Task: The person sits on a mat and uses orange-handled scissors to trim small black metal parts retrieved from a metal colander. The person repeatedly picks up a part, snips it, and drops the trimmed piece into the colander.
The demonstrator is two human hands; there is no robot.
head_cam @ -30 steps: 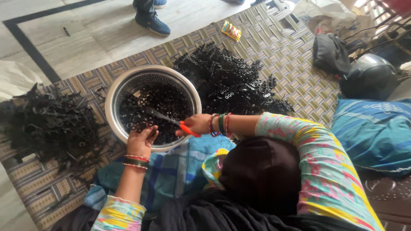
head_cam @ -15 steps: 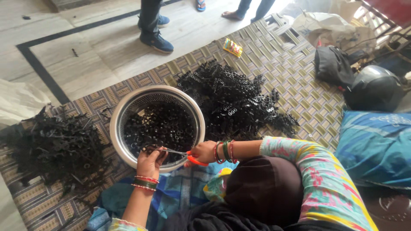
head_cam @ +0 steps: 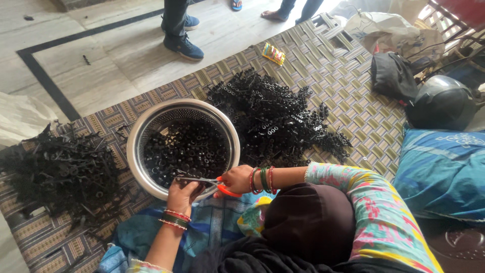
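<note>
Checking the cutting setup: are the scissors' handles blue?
No, the scissors in the right hand have orange-red handles, held over the metal bowl.

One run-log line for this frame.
left hand: at bowl rim | right hand: holds scissors | bowl: small black parts | mat: black piles both sides

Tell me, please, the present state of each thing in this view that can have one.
Scissors: held in right hand, blades nearly closed, over the bowl's near rim.
Left hand: at the blades, holding a small black piece.
Metal bowl: upright, partly filled with black pieces.
Black parts pile: loose on the mat.
</note>
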